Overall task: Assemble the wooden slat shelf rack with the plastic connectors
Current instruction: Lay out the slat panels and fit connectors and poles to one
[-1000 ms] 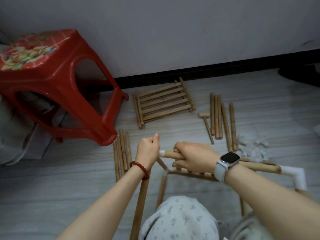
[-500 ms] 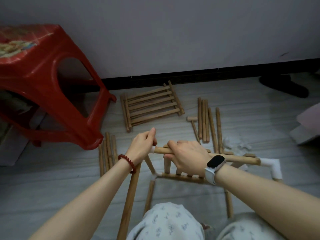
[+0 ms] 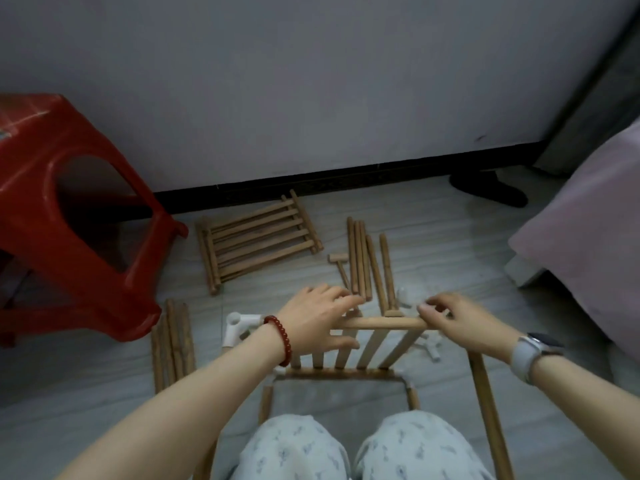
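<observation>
Left hand [image 3: 317, 320] spread, fingers on slat panel [image 3: 377, 323] rail; right hand [image 3: 460, 320] pinching its end

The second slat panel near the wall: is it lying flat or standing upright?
Lying flat. The slat panel rests on the floor, all its slats showing from above.

The left hand's fingers [image 3: 341, 299] hide the rail's [image 3: 381, 322] left end. White connectors [image 3: 408, 297] beyond the right hand's fingers [image 3: 431, 308] are blurred. The red stool [image 3: 79, 244] is cut off.
</observation>
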The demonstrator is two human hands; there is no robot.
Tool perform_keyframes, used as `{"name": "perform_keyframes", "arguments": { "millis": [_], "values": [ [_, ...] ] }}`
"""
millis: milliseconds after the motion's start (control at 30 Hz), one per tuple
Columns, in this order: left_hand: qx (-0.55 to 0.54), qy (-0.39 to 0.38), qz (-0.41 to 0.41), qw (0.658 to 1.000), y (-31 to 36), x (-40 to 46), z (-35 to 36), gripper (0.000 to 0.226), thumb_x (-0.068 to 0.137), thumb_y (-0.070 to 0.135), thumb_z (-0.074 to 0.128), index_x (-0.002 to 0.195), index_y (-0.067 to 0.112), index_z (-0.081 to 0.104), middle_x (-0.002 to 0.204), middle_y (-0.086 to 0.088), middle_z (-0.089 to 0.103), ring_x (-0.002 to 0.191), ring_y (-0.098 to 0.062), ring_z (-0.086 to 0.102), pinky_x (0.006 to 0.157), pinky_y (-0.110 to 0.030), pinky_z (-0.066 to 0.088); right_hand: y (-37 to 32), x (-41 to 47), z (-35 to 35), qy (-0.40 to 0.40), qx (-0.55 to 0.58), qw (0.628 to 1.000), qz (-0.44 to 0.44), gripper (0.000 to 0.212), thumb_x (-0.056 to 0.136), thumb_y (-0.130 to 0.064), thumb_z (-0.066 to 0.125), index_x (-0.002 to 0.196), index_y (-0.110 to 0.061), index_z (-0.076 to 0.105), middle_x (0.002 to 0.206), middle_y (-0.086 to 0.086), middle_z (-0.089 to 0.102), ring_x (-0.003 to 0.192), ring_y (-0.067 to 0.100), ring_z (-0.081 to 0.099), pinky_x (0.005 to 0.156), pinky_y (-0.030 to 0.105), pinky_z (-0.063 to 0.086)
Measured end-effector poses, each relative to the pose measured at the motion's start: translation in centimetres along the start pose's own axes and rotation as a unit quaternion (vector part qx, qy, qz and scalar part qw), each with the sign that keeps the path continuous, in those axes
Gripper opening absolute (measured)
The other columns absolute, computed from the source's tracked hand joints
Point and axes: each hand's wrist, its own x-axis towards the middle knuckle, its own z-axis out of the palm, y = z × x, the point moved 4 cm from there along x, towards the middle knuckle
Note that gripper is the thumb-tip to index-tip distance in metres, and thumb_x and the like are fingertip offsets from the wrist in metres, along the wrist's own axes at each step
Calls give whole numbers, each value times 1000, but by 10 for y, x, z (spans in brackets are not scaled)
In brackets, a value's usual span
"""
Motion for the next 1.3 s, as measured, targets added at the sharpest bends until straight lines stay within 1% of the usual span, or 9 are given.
{"name": "perform_keyframes", "arguments": {
  "millis": [133,333,433,600,733,900,1000,1100,1300],
  "values": [
    [-12,-27,16,999,36,28,6,26,98,33,43,118,18,48,107,-2,55,95,-21,54,78,-30,39,20,-11,3,24,158,986,56,30,93,-42,48,103,-17,63,97,4,66,86,15,62,76,34,56],
    [-108,56,-48,991,8,29,-36,13,95,29,50,106,25,54,92,13,49,86,-5,44,94,-29,31,9,-9,-40,129,520,838,106,36,101,-34,34,98,-11,62,104,18,62,91,29,61,80,41,51],
    [-153,67,-89,982,-14,20,-68,9,91,21,57,91,29,53,81,14,50,85,-7,46,94,-31,30,-15,-4,-67,134,540,830,40,35,102,-27,30,108,-9,60,101,10,63,90,20,59,81,36,48],
    [-335,134,-148,921,-60,-9,-105,14,78,22,62,90,15,63,88,-5,62,78,-15,54,74,-33,43,-52,6,-88,107,344,931,-66,44,92,7,39,129,-15,48,123,6,57,116,17,50,97,29,39],
    [-429,190,-198,861,-91,-27,-102,19,87,8,63,106,10,63,86,0,59,79,-12,53,74,-28,43,-81,25,-79,96,134,977,-133,55,94,-9,47,144,-21,29,143,1,40,130,11,38,103,23,34],
    [-496,225,-257,798,-123,-32,-66,25,86,-5,59,106,10,61,92,-1,63,84,-8,58,73,-15,47,-124,74,-67,105,35,981,-156,57,97,-17,46,148,-25,22,152,-1,30,140,16,27,114,32,25],
    [-487,200,-273,805,-142,-33,-41,19,87,-3,58,94,13,63,86,1,60,83,-12,57,78,-24,49,-136,99,-53,68,37,986,-146,54,98,-16,43,148,-22,23,151,1,32,139,17,29,110,30,26],
    [-466,200,-281,815,-167,-33,-28,19,88,-3,56,84,16,60,76,4,56,72,-5,54,66,-13,44,-138,121,-40,63,9,988,-143,49,98,-17,42,145,-20,31,147,2,39,135,17,35,108,31,29],
    [-440,179,-355,805,-212,-51,8,20,86,-4,59,81,15,62,82,-2,63,83,-16,60,81,-35,48,-107,146,-37,130,-192,973,-15,50,95,-20,39,144,-21,27,153,3,24,144,24,11,114,55,10]
  ]
}}
